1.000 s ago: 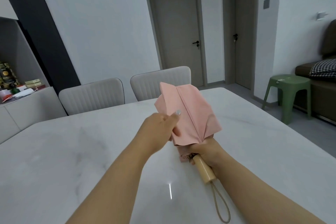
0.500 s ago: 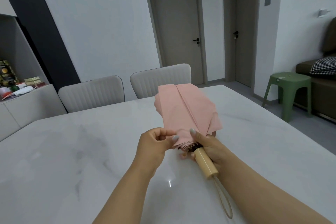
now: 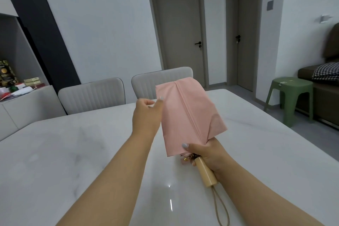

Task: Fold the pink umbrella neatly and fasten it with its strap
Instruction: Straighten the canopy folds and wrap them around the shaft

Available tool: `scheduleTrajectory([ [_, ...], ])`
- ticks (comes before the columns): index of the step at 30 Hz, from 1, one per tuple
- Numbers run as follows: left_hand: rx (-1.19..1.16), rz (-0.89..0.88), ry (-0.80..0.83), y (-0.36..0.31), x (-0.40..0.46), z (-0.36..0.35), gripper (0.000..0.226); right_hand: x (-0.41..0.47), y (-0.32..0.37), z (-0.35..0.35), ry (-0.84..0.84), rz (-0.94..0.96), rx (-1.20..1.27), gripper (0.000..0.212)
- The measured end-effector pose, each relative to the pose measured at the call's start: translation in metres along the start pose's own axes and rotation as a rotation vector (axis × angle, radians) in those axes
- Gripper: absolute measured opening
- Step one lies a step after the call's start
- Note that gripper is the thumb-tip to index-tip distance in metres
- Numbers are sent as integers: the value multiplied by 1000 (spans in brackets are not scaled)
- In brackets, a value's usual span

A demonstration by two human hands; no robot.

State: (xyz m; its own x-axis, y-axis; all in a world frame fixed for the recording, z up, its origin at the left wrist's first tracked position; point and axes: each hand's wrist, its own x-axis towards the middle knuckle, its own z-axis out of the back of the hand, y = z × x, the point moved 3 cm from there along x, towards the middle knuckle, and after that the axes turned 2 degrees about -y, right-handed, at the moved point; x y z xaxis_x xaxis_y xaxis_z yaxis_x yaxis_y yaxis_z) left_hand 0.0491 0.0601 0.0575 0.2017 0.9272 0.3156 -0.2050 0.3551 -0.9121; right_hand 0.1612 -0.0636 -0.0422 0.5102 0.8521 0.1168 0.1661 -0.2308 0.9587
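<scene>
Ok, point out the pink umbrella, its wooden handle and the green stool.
pink umbrella [image 3: 185, 113], head view, on the flat canopy panel left of the seam.
wooden handle [image 3: 205, 173], head view, mid-shaft below the right hand.
green stool [image 3: 291, 83], head view, on the seat top.

Head view: forward-down over table [image 3: 55, 152], close to hands.

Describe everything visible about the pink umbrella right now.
The pink umbrella is collapsed, its matte fabric smoothed into a broad flat panel with a raised seam down the middle and a loose flap at the right. It is held above the white marble table, canopy end pointing away. The right hand grips its base, thumb pressing the fabric's lower edge. The left hand pinches the upper left edge. A pale wooden handle with a tan cord loop sticks out towards the camera. No fastened strap shows.
</scene>
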Motion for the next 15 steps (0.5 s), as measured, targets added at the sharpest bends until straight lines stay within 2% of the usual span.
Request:
scheduleTrajectory([
  [3, 120, -58, -50, -19, 18, -7, 50, -1, -1, -1, 4, -1, -35, 60],
  [5, 184, -74, -75, -24, 26, -11, 51, -2, 0, -2, 10, -4, -37, 58],
  [8, 267, -50, -117, -18, 36, -13, 37, -4, 2, -3, 11, -3, -24, 58],
  [13, 166, 51, -167, 2, 35, -18, 32, -6, 6, -4, 43, -20, 9, 54],
  [15, 163, 65, -256, 0, 30, -17, 18, -6, 4, -4, 32, -23, -21, 52],
])
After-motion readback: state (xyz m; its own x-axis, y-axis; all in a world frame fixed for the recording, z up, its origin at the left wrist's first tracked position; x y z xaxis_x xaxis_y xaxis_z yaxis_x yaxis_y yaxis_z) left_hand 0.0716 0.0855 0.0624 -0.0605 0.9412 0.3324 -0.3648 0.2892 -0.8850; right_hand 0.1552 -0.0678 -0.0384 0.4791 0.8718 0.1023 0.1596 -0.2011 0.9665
